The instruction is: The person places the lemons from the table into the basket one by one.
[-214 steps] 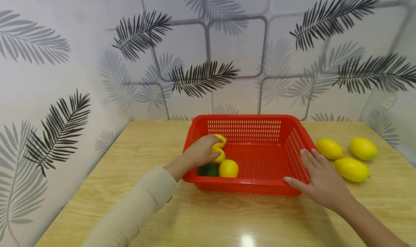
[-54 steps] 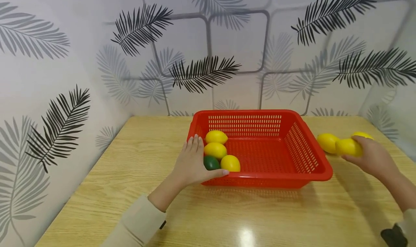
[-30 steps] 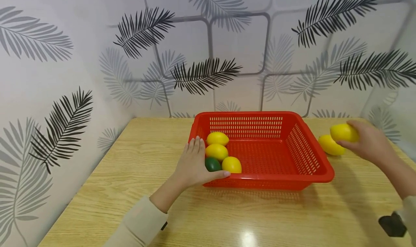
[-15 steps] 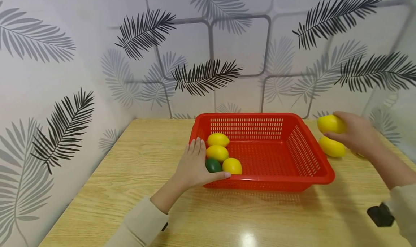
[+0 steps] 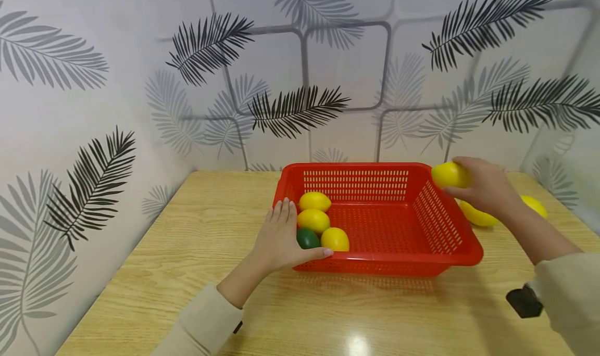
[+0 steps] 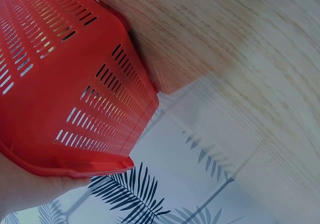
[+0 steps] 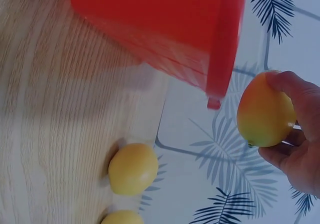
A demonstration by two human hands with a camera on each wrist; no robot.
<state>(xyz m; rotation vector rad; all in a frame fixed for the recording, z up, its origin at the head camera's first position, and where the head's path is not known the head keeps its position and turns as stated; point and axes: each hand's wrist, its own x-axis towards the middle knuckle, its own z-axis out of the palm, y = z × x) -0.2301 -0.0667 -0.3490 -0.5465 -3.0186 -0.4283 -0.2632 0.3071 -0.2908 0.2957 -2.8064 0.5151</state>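
A lemon (image 5: 450,175) is held by my right hand (image 5: 485,184), fingers and thumb pinching its sides, above the right rim of a red plastic basket (image 5: 389,258). In the right wrist view the same lemon (image 7: 265,109) shows its nub end beside the basket's rim (image 7: 226,44). My left hand (image 5: 276,244) rests on the basket's front left corner, fingers straight over the left rim and thumb along the front rim. Along the basket's left side lie a dark green fruit (image 5: 307,238) and three lemons, the nearest lemon (image 5: 335,240) at the front wall.
On the wooden table (image 5: 187,231), right of the basket, lie one lemon (image 5: 478,214) close to its wall and another lemon (image 5: 534,206) farther right, partly hidden by my right forearm. A wall with a leaf pattern (image 5: 295,111) stands behind the table.
My right hand has lifted a lemon from the right group and carried it left to the basket's right rim. My left hand has left the lemons inside and now rests on the basket's corner.
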